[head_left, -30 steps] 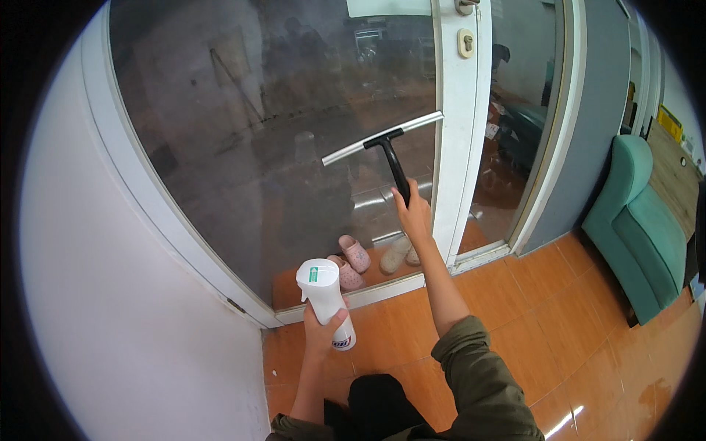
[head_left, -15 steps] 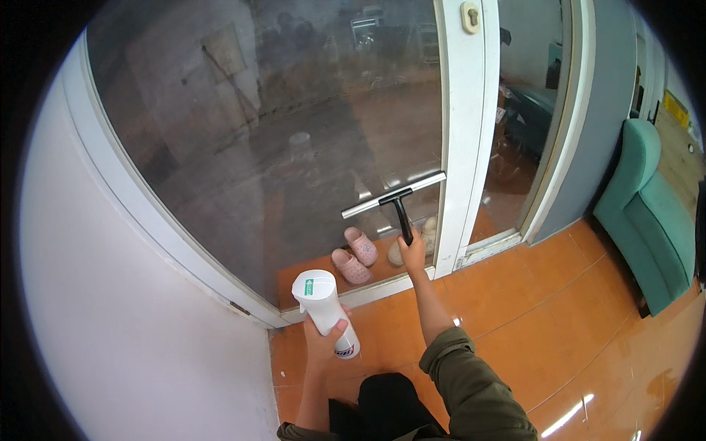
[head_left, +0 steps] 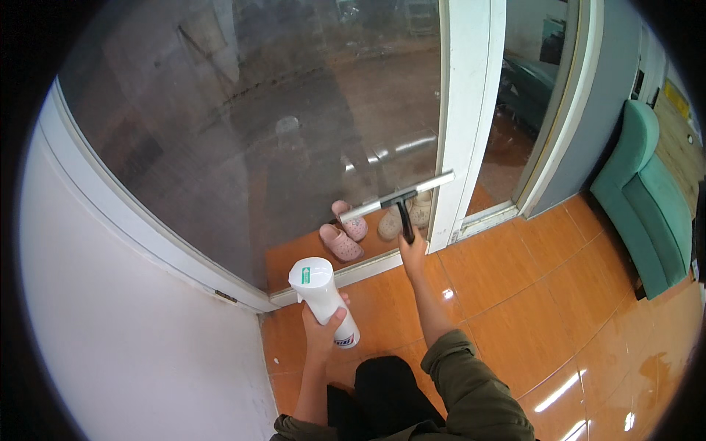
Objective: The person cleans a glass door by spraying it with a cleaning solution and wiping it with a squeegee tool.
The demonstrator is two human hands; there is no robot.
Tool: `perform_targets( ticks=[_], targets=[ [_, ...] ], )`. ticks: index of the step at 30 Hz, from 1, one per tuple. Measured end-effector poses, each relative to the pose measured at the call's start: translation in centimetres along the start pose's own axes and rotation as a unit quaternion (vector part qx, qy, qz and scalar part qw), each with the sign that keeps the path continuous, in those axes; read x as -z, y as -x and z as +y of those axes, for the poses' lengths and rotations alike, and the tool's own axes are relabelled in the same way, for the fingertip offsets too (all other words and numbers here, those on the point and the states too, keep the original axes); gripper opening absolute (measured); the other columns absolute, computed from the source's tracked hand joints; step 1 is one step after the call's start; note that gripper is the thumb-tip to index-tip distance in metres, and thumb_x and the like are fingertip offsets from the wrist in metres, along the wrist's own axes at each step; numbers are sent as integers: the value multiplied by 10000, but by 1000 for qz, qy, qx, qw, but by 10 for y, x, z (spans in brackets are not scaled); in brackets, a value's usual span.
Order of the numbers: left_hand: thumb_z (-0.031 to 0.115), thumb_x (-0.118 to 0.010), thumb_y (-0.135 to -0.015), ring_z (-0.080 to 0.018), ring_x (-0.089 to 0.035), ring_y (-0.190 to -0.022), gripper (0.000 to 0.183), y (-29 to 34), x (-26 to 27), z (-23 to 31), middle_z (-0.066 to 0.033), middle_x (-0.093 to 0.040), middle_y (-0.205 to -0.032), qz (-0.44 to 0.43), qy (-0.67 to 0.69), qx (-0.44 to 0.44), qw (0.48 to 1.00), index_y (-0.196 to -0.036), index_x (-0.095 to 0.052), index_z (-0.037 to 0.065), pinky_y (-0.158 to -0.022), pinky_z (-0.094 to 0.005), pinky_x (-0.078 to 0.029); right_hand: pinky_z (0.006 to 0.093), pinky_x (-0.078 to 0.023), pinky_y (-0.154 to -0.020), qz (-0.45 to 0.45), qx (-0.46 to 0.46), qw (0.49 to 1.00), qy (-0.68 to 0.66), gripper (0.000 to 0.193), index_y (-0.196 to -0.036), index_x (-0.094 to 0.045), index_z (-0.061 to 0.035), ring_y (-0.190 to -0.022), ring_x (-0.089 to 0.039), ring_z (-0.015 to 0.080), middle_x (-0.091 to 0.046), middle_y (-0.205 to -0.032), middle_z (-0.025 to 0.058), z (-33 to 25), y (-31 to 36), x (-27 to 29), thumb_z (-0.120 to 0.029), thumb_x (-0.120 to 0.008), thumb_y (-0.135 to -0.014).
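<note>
My left hand (head_left: 321,328) is wrapped round a white spray bottle (head_left: 318,292) with a green label on its top. My right hand (head_left: 413,250) grips the black handle of a squeegee (head_left: 398,197). The squeegee's long silver blade slants across the lower part of the glass door pane (head_left: 294,162), its right end overlapping the white door frame (head_left: 471,110). Whether the blade touches the glass, I cannot tell. Through the pane, pink clogs (head_left: 342,240) and beige clogs (head_left: 397,220) show behind the squeegee.
A white wall (head_left: 147,316) runs along the left. Orange floor tiles (head_left: 507,294) lie below the door. To the right stands a green upholstered chair (head_left: 651,198) beside a wooden tabletop (head_left: 676,147). A narrower glass panel (head_left: 529,95) sits right of the white frame.
The view has shifted slightly. The squeegee's blade now reaches over the door frame and sits lower against the clogs. Both hands keep their holds.
</note>
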State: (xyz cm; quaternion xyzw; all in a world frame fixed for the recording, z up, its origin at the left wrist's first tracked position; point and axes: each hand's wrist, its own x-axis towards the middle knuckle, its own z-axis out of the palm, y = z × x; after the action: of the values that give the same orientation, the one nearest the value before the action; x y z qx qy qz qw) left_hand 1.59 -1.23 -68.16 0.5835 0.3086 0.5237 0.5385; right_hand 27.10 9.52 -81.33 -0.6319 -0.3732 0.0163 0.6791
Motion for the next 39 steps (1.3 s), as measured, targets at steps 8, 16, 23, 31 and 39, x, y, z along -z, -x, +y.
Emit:
perform_targets(
  ticks=[8,16,23,31,39],
  targets=[
    [245,-683,-757,-231,-621,-877,475,1,13,-10,-134,-621,-933,12,10,1,1000,-1096,-509,-37,-803,-350,-490,433,-431,-538,21,17,999,38,199,-758,-525,23,-610,-556,431,-535,-615,250,-33,-39,-29,-159,-606,-770],
    [263,-684,-756,-221,-621,-853,481,-1,11,-15,-135,-621,-935,15,-5,21,1000,-1093,-506,-30,-787,-344,-490,424,-439,-565,-60,-97,993,31,193,-852,-580,7,-655,-582,411,-553,-658,244,83,45,-13,-161,-622,-767],
    [189,-685,-760,-218,-621,-870,435,3,26,-15,-132,-625,-938,54,-14,10,998,-1094,-502,-21,-799,-343,-490,403,-447,-578,-69,-123,990,4,184,-841,-558,23,-681,-593,399,-578,-685,233,19,53,-19,-130,-627,-764],
    [258,-677,-765,-235,-623,-845,473,5,20,-10,-150,-613,-925,94,-35,-1,995,-1083,-507,-47,-787,-354,-501,367,-454,-600,-103,92,989,-58,270,-979,-481,-2,-681,-599,344,-576,-754,228,-43,-13,-74,-98,-630,-775],
    [117,-684,-748,-226,-623,-855,437,5,25,-16,-149,-616,-940,104,-5,4,995,-1111,-484,-23,-783,-346,-503,368,-446,-636,-228,-143,963,-2,226,-971,-528,-7,-711,-574,320,-559,-772,186,97,99,-59,-76,-626,-780]
  ],
)
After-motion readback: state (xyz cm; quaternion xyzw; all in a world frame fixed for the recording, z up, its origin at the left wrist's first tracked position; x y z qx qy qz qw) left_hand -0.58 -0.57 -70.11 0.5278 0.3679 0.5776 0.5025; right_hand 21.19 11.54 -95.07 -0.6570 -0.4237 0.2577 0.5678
